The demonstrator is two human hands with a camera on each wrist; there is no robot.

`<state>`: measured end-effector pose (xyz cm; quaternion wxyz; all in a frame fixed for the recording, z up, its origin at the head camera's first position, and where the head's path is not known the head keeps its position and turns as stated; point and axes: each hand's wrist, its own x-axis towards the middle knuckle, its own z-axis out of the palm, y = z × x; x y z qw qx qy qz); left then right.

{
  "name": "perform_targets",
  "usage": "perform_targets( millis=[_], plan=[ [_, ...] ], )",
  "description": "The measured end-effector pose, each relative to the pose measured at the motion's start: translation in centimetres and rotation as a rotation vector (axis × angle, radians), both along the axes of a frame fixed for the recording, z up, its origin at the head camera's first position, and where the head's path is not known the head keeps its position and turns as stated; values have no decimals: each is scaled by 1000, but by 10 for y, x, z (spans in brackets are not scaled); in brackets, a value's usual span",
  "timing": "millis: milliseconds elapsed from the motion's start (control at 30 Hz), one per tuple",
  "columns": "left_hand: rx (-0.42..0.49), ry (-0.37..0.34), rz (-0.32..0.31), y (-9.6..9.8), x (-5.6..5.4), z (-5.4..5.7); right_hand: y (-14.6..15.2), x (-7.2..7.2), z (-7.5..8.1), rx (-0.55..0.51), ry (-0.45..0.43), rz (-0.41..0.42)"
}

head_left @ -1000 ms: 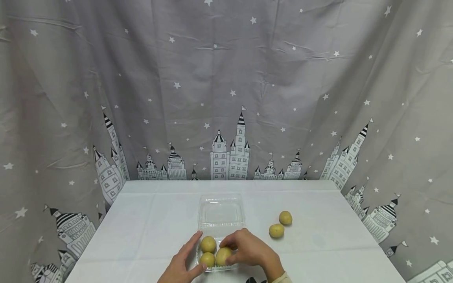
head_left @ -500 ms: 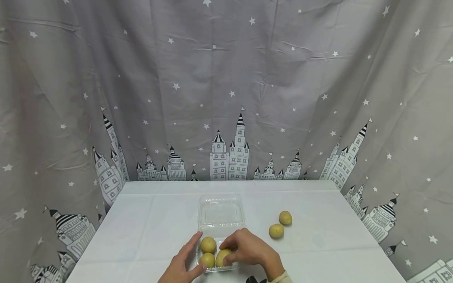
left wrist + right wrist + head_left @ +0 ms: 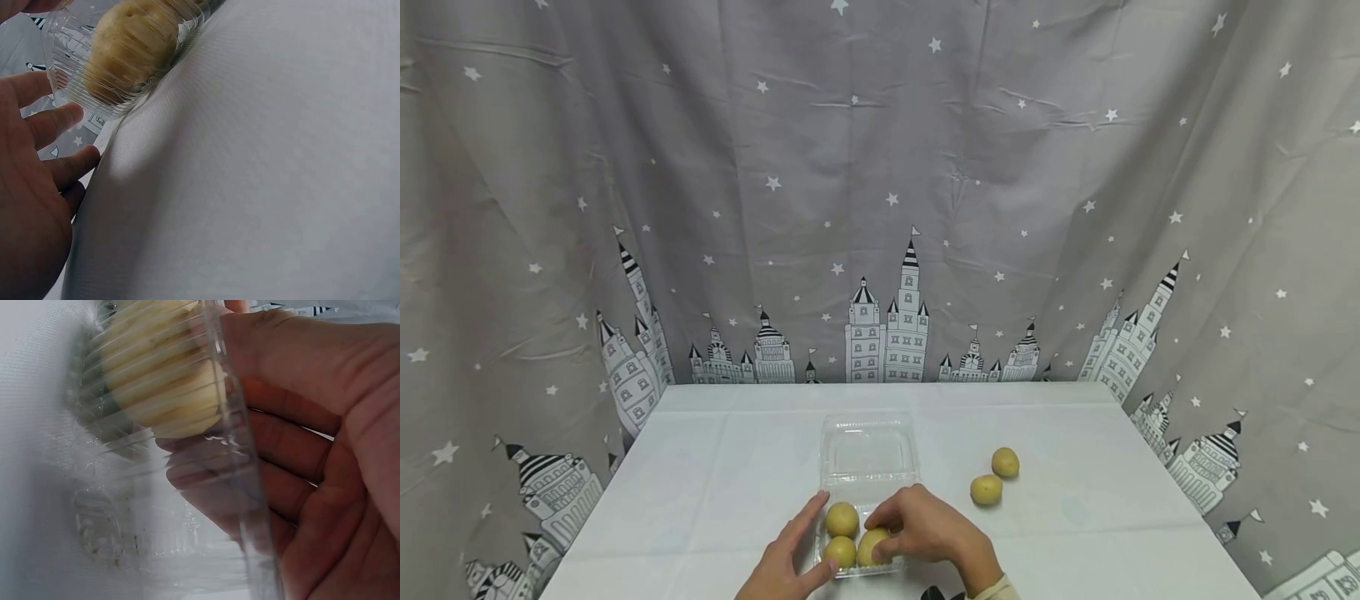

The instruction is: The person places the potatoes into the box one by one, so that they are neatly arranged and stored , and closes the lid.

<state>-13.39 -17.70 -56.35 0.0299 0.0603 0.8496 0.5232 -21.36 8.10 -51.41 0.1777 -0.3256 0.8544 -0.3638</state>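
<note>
Down in the box [image 3: 868, 478], right hand [image 3: 925, 527] pinches a potato [image 3: 867, 549] — placing step, I'd guess, so next calls for a clean release. Left hand [image 3: 786, 554] sits loose alongside.

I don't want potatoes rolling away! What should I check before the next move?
1. Lid open: ok, folded back from the clear box.
2. Left hand beside the box: ok.
3. Right hand holding the front-right potato: ok.
4. Back-left potato and front-left potato inside: ok.
5. All potatoes boxed: not ok, a nearer loose potato and a farther loose potato lie on the table.
6. Grip firm enough: cannot tell.
</note>
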Motion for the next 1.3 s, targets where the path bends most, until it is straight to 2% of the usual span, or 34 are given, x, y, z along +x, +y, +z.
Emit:
perform_targets(
  millis=[433,700,967,1200,1300],
  plan=[
    [8,10,-2,-1,0,-2,4,-1,0,-47,18,8],
    [10,-8,-16,-1,0,0,8,0,2,-59,89,20],
    [3,-7,-14,-1,0,0,16,-1,4,-83,40,-16],
    [5,-54,-20,0,0,3,26,0,10,-131,-6,-33],
    [-1,-44,-29,-1,0,2,31,1,13,-144,3,-43]
  ],
)
